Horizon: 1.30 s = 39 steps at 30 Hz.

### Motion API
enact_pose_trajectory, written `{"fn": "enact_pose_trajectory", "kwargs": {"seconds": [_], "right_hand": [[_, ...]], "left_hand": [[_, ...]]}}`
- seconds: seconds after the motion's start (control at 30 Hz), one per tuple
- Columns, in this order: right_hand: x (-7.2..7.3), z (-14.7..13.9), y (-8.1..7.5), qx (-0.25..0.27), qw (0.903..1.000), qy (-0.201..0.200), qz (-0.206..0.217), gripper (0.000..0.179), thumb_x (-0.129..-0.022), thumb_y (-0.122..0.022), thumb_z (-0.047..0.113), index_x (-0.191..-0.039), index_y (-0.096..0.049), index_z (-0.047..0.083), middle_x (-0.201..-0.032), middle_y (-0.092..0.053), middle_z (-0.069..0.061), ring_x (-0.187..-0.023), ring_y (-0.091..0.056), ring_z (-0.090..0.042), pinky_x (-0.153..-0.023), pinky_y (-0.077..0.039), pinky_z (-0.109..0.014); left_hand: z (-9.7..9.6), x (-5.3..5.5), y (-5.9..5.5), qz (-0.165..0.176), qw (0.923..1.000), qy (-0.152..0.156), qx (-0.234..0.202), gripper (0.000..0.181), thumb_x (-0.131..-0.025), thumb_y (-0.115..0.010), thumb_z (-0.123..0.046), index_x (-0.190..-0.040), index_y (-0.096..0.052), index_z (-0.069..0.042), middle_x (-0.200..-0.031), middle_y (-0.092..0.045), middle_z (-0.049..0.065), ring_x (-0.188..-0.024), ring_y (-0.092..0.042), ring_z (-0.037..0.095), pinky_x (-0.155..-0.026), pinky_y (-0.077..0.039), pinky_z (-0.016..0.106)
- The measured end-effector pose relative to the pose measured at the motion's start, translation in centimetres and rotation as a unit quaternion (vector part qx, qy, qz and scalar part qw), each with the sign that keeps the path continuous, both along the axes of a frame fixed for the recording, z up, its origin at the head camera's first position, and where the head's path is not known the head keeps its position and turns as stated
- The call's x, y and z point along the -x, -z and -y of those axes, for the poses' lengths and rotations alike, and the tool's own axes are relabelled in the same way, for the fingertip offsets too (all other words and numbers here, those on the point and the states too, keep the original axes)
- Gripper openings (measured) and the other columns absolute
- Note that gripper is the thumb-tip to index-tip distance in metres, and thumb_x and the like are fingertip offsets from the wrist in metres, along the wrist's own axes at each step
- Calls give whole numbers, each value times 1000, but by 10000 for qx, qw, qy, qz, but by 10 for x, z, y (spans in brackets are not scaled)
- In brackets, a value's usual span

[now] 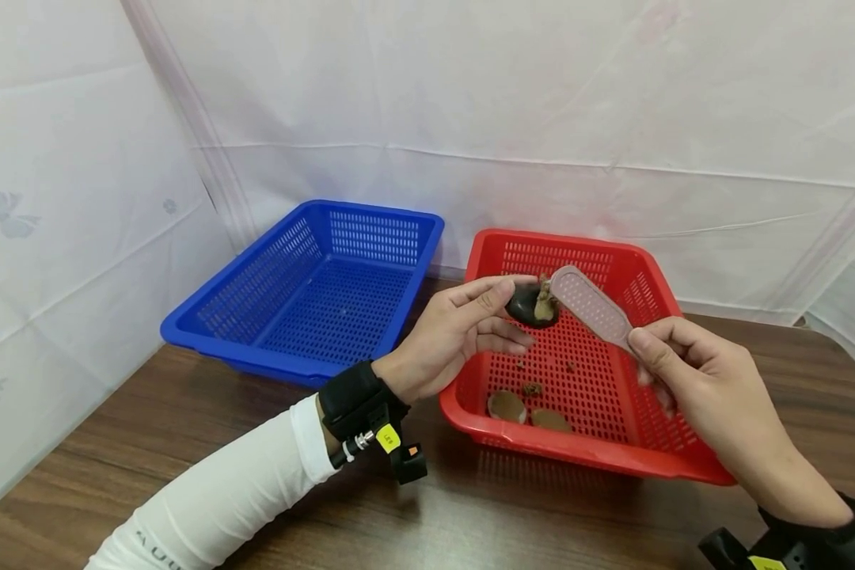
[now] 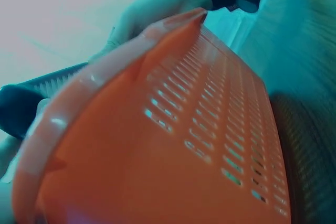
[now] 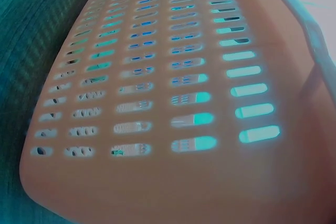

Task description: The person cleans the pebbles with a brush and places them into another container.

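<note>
Between the thumb and fingers of my left hand (image 1: 466,328) is a dark, glossy, rounded thing (image 1: 526,305) with a crusty brown clump on its right side. What kind of thing it is, I cannot tell. My right hand (image 1: 705,380) pinches the narrow end of a flat, pale pink paddle-shaped tool (image 1: 593,305) with a dotted face. Its broad tip is at the brown clump; whether they touch is unclear. Both hands are above a red plastic basket (image 1: 563,451). The left wrist view shows the dark thing (image 2: 20,109) beside the tool's ridged underside (image 2: 52,81).
Two tan rounded pieces, one left (image 1: 507,406) and one right (image 1: 551,420), lie inside the red basket near its front, with a small brown clump (image 1: 532,389) behind them. A blue plastic basket (image 1: 235,352) stands at the left. White sheeting (image 1: 470,95) rises behind the wooden table (image 1: 399,530).
</note>
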State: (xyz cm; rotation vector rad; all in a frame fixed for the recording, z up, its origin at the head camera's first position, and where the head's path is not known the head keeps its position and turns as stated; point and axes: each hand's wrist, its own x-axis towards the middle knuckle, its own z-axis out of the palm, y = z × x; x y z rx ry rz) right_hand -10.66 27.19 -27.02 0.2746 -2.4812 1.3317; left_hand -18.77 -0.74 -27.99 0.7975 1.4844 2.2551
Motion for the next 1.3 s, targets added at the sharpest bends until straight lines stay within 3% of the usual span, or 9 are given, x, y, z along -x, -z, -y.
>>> {"fn": "enact_pose_trajectory", "kwargs": {"seconds": [0.33,0.57,0.83,0.9,0.93,1.03,1.13,1.23,1.3], "right_hand": [[0,1,2,14,9966,-814,150,11,-110,-61,16,-103,-66,10,-76,-59,-7,-54,-50,-23,-43,-44,-38],[1,1,2,144,9972,-697,211,13,-110,-62,18,-102,-66,9,-76,-58,-8,-54,-50,-24,-44,-45,-37],[4,1,0,721,9949,-503,500,18,-109,-63,23,-106,-66,6,-76,-58,-8,-54,-48,-23,-44,-41,-40],[6,4,0,915,9931,-513,528,21,-109,-65,25,-104,-65,5,-76,-58,-8,-54,-48,-23,-43,-41,-40],[7,5,0,1037,9919,-512,527,22,-108,-65,25,-102,-65,4,-75,-58,-8,-53,-48,-23,-43,-42,-39],[11,8,1,1526,9857,-521,486,25,-108,-66,25,-99,-63,2,-74,-58,-8,-53,-47,-22,-42,-41,-37],[14,8,2,1970,9780,-501,468,24,-107,-67,24,-98,-64,2,-74,-59,-7,-52,-47,-20,-41,-40,-35],[17,8,5,2178,9737,-465,478,21,-107,-67,23,-98,-66,4,-75,-59,-7,-53,-47,-20,-41,-40,-34],[18,8,7,2268,9716,-473,474,21,-107,-67,23,-99,-65,4,-75,-59,-6,-53,-47,-20,-42,-39,-34]], "left_hand": [[0,-1,0,155,9996,235,-67,34,-108,-57,1,-140,-60,11,-123,-73,21,-97,-77,21,-96,-60,42],[-1,-1,0,48,9998,162,141,32,-107,-58,1,-137,-60,11,-122,-72,24,-96,-77,21,-94,-61,43],[-3,-2,-6,-657,9874,-127,1436,30,-104,-66,-3,-132,-67,7,-119,-75,16,-99,-76,23,-95,-61,46],[-5,-4,-12,-1251,9633,-235,2363,28,-103,-70,-7,-129,-71,2,-116,-76,9,-98,-75,19,-92,-62,38],[-7,-4,-17,-1653,9420,-269,2908,27,-102,-73,-11,-127,-73,-1,-114,-77,6,-97,-73,16,-90,-61,34],[-19,-1,-31,-2865,8524,-226,4369,30,-99,-79,-22,-125,-76,-7,-113,-76,-1,-97,-69,10,-86,-57,25],[-35,4,-41,-3492,7705,78,5332,34,-97,-81,-28,-125,-77,-9,-106,-74,-3,-94,-65,10,-83,-53,22],[-48,9,-42,-3602,7172,460,5948,31,-97,-81,-30,-119,-77,-8,-97,-71,-2,-88,-63,11,-77,-51,21],[-53,11,-42,-3591,6912,642,6238,27,-97,-82,-31,-112,-76,-8,-92,-69,-2,-83,-61,11,-73,-50,21]]}}
